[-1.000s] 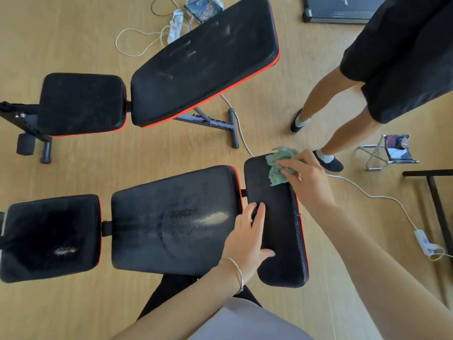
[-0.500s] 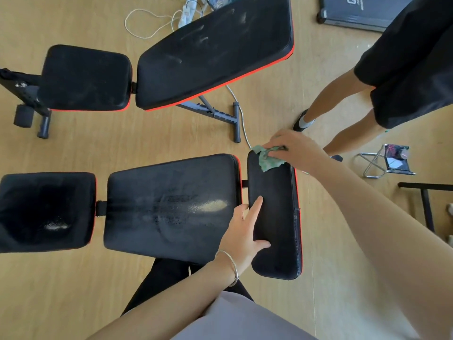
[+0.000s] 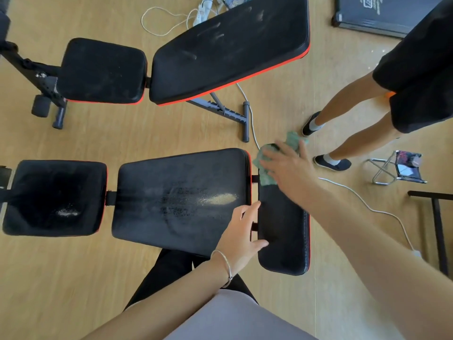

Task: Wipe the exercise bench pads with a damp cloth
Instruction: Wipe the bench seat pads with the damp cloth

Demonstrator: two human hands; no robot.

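Below, near bench (image 3: 181, 200) and far bench (image 3: 228, 45) stand on pale wood floor (image 3: 122, 136).

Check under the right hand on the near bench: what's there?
A green cloth, pressed onto the far end of the narrow end pad; its edges show around the right hand. The cloth's middle and the pad beneath are covered.
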